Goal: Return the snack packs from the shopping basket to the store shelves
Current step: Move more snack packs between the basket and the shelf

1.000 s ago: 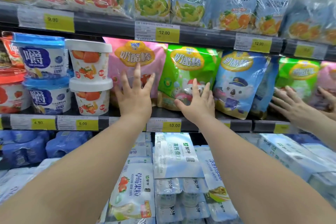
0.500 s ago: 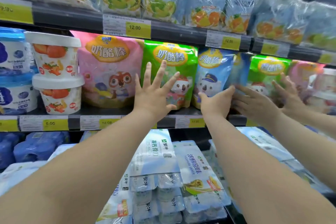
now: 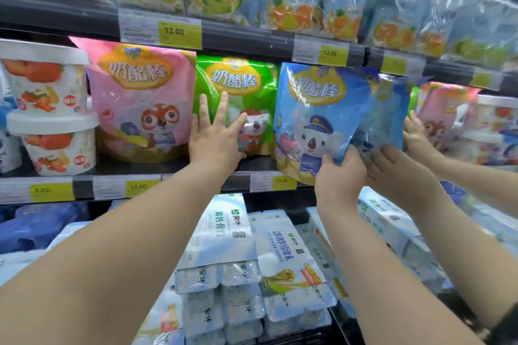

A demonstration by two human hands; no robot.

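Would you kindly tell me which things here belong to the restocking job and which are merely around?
Job: blue snack pack, gripped at its lower edge by the right hand; green snack pack, touched by the left hand.
Bystanders: pink snack pack, strawberry tubs, white packs below, yellow price tags, another person's hands.

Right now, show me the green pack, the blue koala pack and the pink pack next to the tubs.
green pack [image 3: 238,81]: head view, yellow title label.
blue koala pack [image 3: 312,138]: head view, koala's face.
pink pack [image 3: 161,120]: head view, cartoon face.
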